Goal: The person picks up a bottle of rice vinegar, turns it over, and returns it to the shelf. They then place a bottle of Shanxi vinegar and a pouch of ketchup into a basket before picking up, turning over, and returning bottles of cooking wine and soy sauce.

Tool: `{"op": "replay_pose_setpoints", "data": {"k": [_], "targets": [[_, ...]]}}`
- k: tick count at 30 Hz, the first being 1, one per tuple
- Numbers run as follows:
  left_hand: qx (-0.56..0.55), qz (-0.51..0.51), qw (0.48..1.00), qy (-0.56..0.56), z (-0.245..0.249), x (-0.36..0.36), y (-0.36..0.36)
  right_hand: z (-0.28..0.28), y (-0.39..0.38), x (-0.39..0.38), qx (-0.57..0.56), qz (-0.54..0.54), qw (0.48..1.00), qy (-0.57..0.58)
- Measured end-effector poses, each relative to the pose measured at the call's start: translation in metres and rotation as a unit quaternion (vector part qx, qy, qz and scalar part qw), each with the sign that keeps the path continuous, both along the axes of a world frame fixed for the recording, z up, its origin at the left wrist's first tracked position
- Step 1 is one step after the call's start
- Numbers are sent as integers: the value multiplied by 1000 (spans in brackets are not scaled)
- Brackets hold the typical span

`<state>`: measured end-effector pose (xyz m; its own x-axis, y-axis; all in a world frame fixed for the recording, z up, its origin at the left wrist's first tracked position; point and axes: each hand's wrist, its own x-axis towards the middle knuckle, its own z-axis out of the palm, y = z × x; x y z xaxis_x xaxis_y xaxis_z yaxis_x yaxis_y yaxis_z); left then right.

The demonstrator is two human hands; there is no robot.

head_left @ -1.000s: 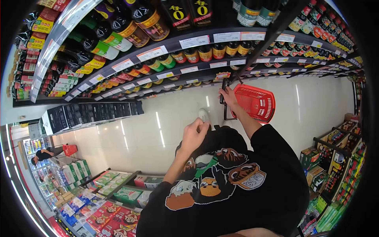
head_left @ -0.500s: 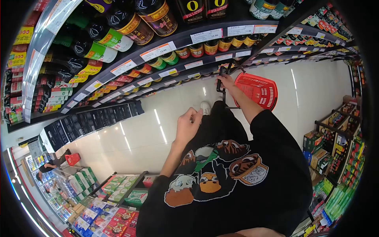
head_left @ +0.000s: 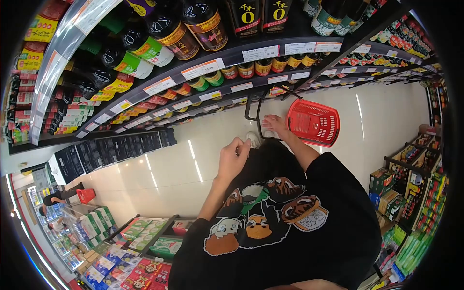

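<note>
My right hand [head_left: 275, 125] is open, its fingers spread beside the long black handle [head_left: 247, 108] of a red shopping basket [head_left: 313, 122]. The handle leans toward the shelves and is no longer gripped. The basket stands on the floor to the right of that hand, and its visible inside is bare red plastic. In front of my body, my left hand [head_left: 234, 158] is raised with its fingers curled closed; nothing shows in it. Ahead, dark sauce bottles [head_left: 205, 26] stand on the upper shelf.
Price tags line the curved shelf edge [head_left: 227, 60], with rows of jars [head_left: 246, 70] beneath. Dark boxes [head_left: 111, 152] stand at the left. Stacked cartons [head_left: 145, 275] lie lower left, near another person [head_left: 55, 198] with a red basket. More shelving [head_left: 411, 188] runs along the right.
My right hand has let go of the basket handle and moved back toward my body, its fingers opening. The handle has tipped left. My left hand stays curled.
</note>
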<state>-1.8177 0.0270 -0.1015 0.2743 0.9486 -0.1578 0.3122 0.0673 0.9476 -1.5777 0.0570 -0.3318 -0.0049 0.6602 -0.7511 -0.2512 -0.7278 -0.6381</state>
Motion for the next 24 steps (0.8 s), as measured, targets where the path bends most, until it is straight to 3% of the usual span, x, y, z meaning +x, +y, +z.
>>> {"op": "replay_pose_setpoints", "data": {"k": [8,14,21,24], "targets": [[-23,17,1000,1,12,8,-8,28,-28,16,45,14,999,5],[14,55,998,-10,36,11,21,116,-12,17,146,22,989,29],[196,113,970,-93,92,15,82,180,3,18,259,39,963,66],[301,122,945,-28,121,19,118,212,3,14,285,47,953,87]]}}
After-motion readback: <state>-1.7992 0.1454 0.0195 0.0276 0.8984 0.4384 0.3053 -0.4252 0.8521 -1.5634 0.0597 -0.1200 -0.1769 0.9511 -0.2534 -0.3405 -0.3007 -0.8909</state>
